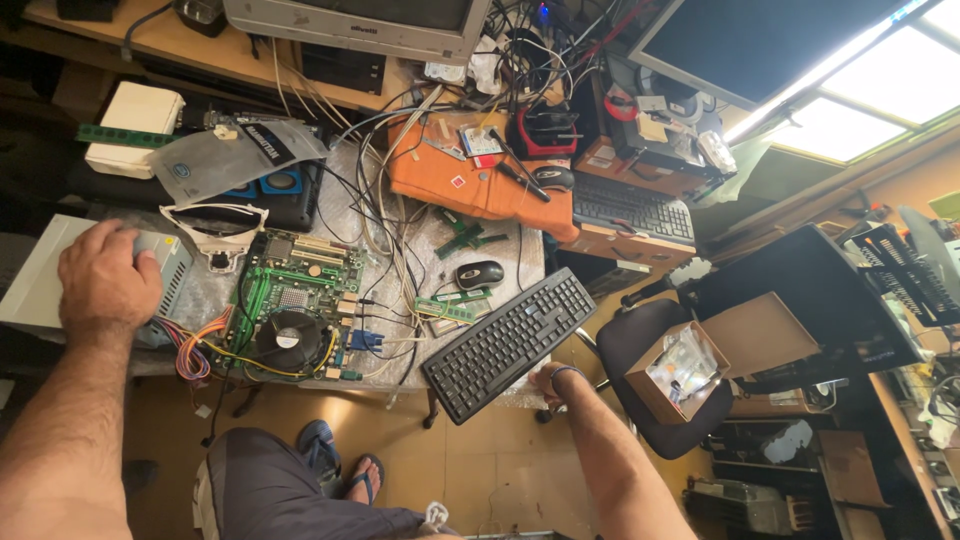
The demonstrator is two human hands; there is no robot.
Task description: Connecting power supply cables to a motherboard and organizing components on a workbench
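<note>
My left hand (pixel 105 282) rests on top of a grey power supply box (pixel 165 268) at the left of the table, its coloured wire bundle (pixel 197 350) running to a green motherboard (pixel 292 305) with a round black fan. My right hand (pixel 556 381) grips the near edge of a black keyboard (pixel 508 342), which lies tilted and overhangs the table's front right corner. A black mouse (pixel 480 273) sits just beyond the keyboard, with green memory sticks (pixel 447 308) beside it.
Tangled cables, an orange cloth (pixel 470 180) with small parts, a second keyboard (pixel 630 205) and a monitor (pixel 360 25) crowd the back. A black chair (pixel 640 345) holding an open cardboard box (pixel 690 365) stands to the right. My sandalled feet (pixel 340 465) are under the table edge.
</note>
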